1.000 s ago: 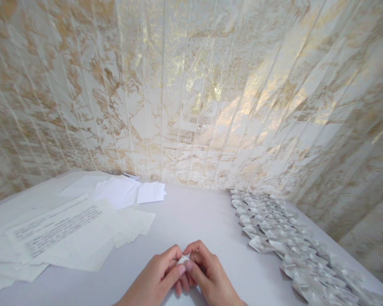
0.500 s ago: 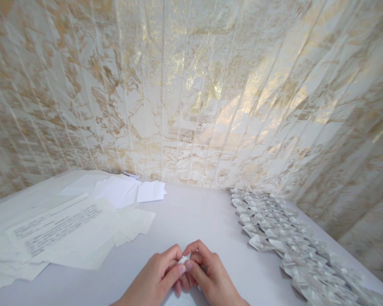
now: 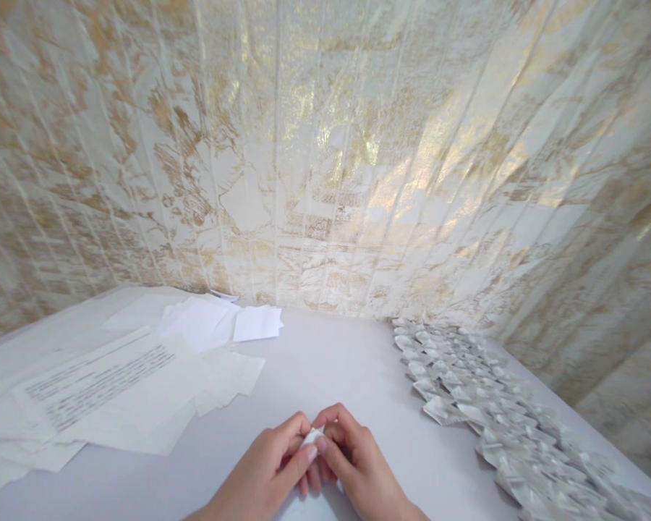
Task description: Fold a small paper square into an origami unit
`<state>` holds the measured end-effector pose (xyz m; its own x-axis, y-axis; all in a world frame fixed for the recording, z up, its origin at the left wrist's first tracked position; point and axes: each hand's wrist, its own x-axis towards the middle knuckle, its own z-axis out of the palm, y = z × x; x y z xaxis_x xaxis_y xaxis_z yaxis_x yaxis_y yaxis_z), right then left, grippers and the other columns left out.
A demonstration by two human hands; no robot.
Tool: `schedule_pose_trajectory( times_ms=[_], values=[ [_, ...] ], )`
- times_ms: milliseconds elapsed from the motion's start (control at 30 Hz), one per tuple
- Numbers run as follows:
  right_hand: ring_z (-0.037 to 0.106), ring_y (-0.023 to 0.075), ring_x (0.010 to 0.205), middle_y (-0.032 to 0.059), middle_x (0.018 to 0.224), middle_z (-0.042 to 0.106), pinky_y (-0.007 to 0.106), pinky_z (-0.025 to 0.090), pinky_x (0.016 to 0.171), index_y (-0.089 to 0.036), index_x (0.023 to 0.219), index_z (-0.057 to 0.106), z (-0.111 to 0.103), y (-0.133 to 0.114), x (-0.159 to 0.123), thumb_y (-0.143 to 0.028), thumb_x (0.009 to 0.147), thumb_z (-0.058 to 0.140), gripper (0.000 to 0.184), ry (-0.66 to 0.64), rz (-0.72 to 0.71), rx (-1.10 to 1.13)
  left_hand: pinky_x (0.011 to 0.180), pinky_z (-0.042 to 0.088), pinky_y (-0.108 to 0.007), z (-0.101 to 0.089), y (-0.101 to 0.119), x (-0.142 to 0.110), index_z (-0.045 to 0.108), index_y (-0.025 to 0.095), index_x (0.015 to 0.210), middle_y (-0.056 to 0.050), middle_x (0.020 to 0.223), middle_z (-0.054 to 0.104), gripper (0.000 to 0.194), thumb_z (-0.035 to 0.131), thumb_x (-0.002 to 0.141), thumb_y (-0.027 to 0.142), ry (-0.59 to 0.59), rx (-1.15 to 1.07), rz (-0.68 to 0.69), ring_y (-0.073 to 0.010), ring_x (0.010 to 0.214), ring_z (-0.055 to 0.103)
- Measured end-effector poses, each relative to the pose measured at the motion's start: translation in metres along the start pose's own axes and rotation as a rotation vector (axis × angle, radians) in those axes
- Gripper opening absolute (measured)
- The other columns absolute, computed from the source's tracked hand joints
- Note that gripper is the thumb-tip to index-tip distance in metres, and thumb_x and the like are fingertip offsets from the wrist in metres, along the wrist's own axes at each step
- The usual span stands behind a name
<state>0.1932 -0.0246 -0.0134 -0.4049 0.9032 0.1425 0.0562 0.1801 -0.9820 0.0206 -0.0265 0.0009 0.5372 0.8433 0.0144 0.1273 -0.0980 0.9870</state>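
- Pale table (image 3: pixel 325 362) against a gold-marbled wall (image 3: pixel 325 145).
- Small folded paper piece (image 3: pixel 313 436) at near table edge, pinched from both sides: left hand (image 3: pixel 265 474) and right hand (image 3: pixel 355 467) closed on it, equally near.
- Mostly hidden by fingertips; long axis unclear.
- Left of piece: printed sheets (image 3: pixel 103 376). Right: rows of folded pieces (image 3: pixel 482 405), cut off.

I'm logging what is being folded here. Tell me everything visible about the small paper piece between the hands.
The small paper piece is white, looks like thin folded paper, and is mostly hidden. Only a small creased corner shows. It is pinched between the fingertips of the left hand and right hand, held just above the pale table near its front edge. Its full shape cannot be told.
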Motion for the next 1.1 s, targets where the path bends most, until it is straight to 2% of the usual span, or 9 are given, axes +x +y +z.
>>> schedule_pose_trajectory(
  times_ms=[200,333,667,933,1100],
  values=[
    [0.052,0.0122,0.052,-0.0070,0.058,0.051,0.024,0.036,0.052,-0.019,0.102,0.054,0.000,-0.003,-0.002,-0.057,0.097,0.052,0.038,0.014,0.007,-0.011,0.067,0.048,-0.026,0.000,0.005,-0.001,0.044,0.023,0.084,0.000,0.072,0.069,0.027,0.045,0.098,0.047,-0.002,0.025,-0.009,-0.0158,0.065,0.061],
    [0.053,0.0121,0.053,-0.0071,0.059,0.052,0.024,0.037,0.054,-0.019,0.105,0.054,0.000,-0.005,-0.004,-0.053,0.099,0.052,0.034,0.001,0.002,0.003,0.067,0.048,-0.027,0.000,0.008,-0.001,0.048,0.022,0.088,0.000,0.074,0.070,0.023,0.046,0.098,0.043,0.001,0.050,-0.015,-0.0163,0.066,0.063],
    [0.051,0.0113,0.053,-0.0075,0.059,0.051,0.023,0.039,0.054,-0.019,0.103,0.053,0.001,-0.006,-0.003,-0.054,0.098,0.053,0.035,0.012,-0.006,0.044,0.070,0.048,-0.027,-0.001,0.010,-0.001,0.049,0.022,0.086,0.001,0.074,0.068,0.023,0.045,0.099,0.040,0.001,0.044,-0.016,-0.0159,0.068,0.063],
    [0.050,0.0122,0.057,-0.0066,0.063,0.051,0.024,0.040,0.058,-0.019,0.112,0.053,-0.001,-0.009,-0.006,-0.051,0.101,0.049,0.035,-0.013,-0.030,-0.034,0.075,0.050,-0.030,-0.002,0.006,0.000,0.053,0.019,0.095,-0.001,0.080,0.069,0.022,0.050,0.098,0.041,-0.026,-0.099,-0.012,-0.0171,0.073,0.065],
    [0.048,0.0124,0.055,-0.0082,0.061,0.047,0.024,0.037,0.055,-0.020,0.115,0.049,0.000,-0.004,-0.006,-0.055,0.100,0.047,0.039,0.033,-0.015,-0.025,0.063,0.048,-0.028,-0.002,-0.005,0.001,0.050,0.020,0.103,0.001,0.070,0.069,0.032,0.051,0.098,0.051,0.024,-0.228,0.003,-0.0166,0.065,0.064]
  ],
)
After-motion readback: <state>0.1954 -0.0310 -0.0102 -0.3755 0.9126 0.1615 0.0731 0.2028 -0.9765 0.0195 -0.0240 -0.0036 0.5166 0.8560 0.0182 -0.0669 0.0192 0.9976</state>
